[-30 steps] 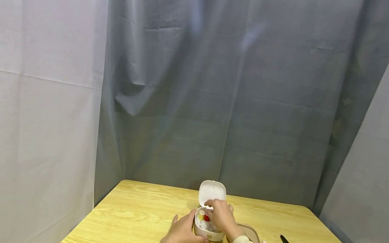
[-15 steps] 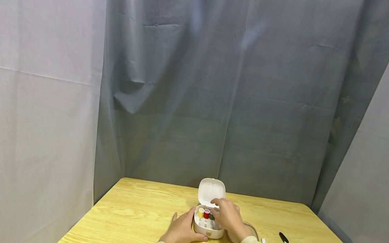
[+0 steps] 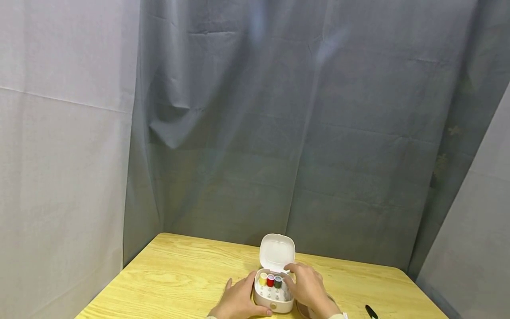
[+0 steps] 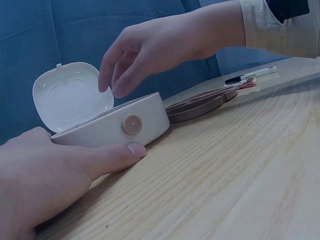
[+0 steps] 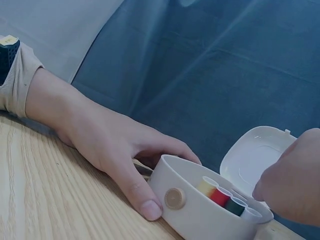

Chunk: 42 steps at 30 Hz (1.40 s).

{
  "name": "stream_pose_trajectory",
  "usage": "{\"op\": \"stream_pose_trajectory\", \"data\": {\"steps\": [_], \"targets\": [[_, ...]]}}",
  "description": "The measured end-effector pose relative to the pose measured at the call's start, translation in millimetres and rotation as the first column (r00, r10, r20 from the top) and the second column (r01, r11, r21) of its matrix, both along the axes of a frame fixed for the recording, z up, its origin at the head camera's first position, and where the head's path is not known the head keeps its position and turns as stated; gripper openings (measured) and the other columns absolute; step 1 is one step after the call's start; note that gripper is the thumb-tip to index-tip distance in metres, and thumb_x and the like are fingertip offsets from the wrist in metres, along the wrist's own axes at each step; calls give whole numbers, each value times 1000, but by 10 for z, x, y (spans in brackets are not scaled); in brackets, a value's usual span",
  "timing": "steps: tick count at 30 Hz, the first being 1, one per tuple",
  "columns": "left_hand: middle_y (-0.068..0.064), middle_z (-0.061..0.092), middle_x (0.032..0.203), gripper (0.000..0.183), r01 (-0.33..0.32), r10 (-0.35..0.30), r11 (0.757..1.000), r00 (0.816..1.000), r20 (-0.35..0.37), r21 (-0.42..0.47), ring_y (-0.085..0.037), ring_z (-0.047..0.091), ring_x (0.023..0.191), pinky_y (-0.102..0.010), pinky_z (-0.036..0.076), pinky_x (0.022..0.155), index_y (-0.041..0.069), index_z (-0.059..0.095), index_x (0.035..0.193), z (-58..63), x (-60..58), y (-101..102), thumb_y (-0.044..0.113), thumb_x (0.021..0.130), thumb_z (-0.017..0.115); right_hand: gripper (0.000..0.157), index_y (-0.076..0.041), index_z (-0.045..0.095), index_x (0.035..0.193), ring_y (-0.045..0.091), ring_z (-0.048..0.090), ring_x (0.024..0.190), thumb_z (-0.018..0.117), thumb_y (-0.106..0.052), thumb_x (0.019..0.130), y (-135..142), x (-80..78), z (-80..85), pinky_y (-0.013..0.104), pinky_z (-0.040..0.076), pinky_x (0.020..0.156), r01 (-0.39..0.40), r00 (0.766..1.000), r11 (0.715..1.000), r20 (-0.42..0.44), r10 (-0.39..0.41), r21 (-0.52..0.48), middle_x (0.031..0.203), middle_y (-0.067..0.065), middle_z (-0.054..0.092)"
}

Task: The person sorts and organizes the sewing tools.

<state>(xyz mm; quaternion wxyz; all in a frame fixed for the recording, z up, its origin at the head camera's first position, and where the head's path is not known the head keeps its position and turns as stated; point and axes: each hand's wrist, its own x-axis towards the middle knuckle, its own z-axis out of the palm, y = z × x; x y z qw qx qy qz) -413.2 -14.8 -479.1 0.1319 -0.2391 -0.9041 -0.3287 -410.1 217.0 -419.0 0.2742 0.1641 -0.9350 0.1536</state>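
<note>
A white sewing box point(image 3: 274, 306) stands on the table with its lid point(image 3: 277, 251) tipped up at the back. My left hand point(image 3: 236, 301) grips it from the left, thumb point(image 4: 125, 154) along the front wall beside a round tan button point(image 4: 132, 124). Inside, in a row at the back, stand thread spools: yellow point(image 3: 263, 279), red point(image 3: 270, 280), dark green point(image 3: 278, 282) and white point(image 5: 251, 215). My right hand hides the white one in the head view. That right hand point(image 3: 307, 285) hovers over the box's right back corner, fingers bent downward and apart, nothing between them in the left wrist view.
Rows of small pegs point(image 3: 269, 292) show on the box floor before the spools. Right of the box lies a flat brown case-like piece point(image 4: 200, 105). Farther right are a black-and-white slim object point(image 4: 251, 75) and a small pinkish item point(image 4: 248, 83). Curtains point(image 3: 223, 177) surround the table.
My right hand has shifted right, away from the red spool, so the dark green spool now shows fully. My left hand keeps its hold on the box.
</note>
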Motion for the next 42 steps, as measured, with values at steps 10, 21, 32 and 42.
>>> {"op": "stream_pose_trajectory", "data": {"steps": [10,21,32,42], "targets": [[-5,65,137,112,15,-16,1000,1000,25,24,-30,59,127,-83,18,105,12,45,152,0,-14,-5,67,65,88,20,-16,78,104,30,68,92,85,-21,85,159,-17,-21,58,52,68,20,999,999,33,-21,28,98,2,73],[-4,64,138,113,38,-40,998,998,38,49,-29,59,128,-82,17,106,13,45,153,-55,-53,-19,66,64,89,23,-16,78,102,32,70,94,86,-16,80,308,17,-55,58,54,67,40,999,998,21,-41,40,104,6,74],[-3,64,138,114,27,-29,998,999,27,47,-28,58,128,-83,17,106,15,45,154,-41,-54,4,69,63,88,23,-17,76,101,25,69,84,86,-17,81,423,63,-50,54,54,64,49,997,997,61,-53,62,95,2,71],[-3,63,140,116,30,-31,999,999,32,44,-28,58,129,-83,17,106,14,45,154,-67,-57,0,72,62,87,21,-16,75,105,27,69,88,82,-21,87,492,77,-49,60,53,63,70,976,994,203,-86,84,97,4,72]]}}
